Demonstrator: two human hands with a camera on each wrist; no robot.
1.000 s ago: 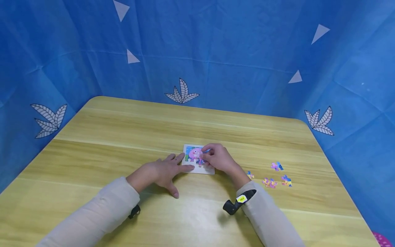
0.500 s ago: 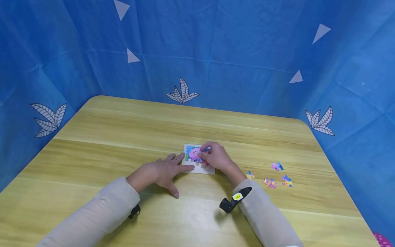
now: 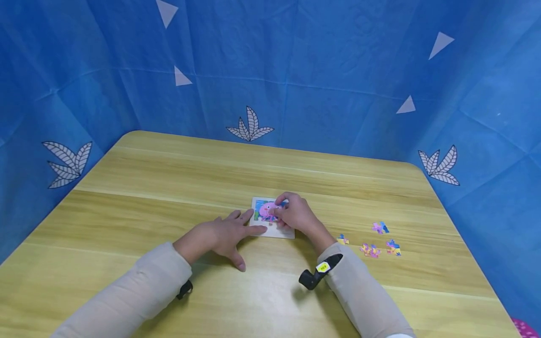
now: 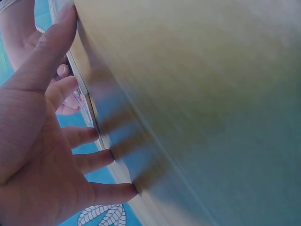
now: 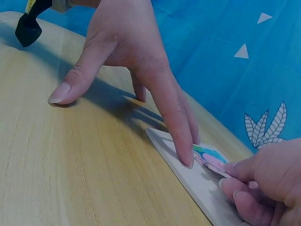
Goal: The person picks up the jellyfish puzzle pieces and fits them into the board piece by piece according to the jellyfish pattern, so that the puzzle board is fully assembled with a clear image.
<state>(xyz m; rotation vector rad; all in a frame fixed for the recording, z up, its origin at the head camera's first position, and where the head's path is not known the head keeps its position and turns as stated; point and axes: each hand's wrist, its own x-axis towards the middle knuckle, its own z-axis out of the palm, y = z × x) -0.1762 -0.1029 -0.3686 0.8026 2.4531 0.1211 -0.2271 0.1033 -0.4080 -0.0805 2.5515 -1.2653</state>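
A white-bordered puzzle board (image 3: 260,232) lies mid-table, its upper part filled with a picture of a pink, round-headed cartoon octopus (image 3: 266,211). My left hand (image 3: 221,237) is spread, with fingertips pressing the board's left border and the thumb on the table. Over the right half of the picture, my right hand (image 3: 296,213) pinches a pink puzzle piece (image 5: 215,168) between thumb and fingers. In the right wrist view that piece sits slightly tilted, close over the board. The left wrist view shows the left hand's fingers (image 4: 84,162) reaching down to the surface.
Loose puzzle pieces lie on the table right of the right forearm: a pink and blue one (image 3: 380,227), a yellow and blue one (image 3: 393,247), pink and yellow ones (image 3: 370,250), and a small one (image 3: 343,239). A blue curtain (image 3: 321,70) surrounds the wooden table (image 3: 169,169).
My right hand has shifted slightly left and up over the board, bringing the pinched piece against the octopus picture. The left hand has stayed in place.
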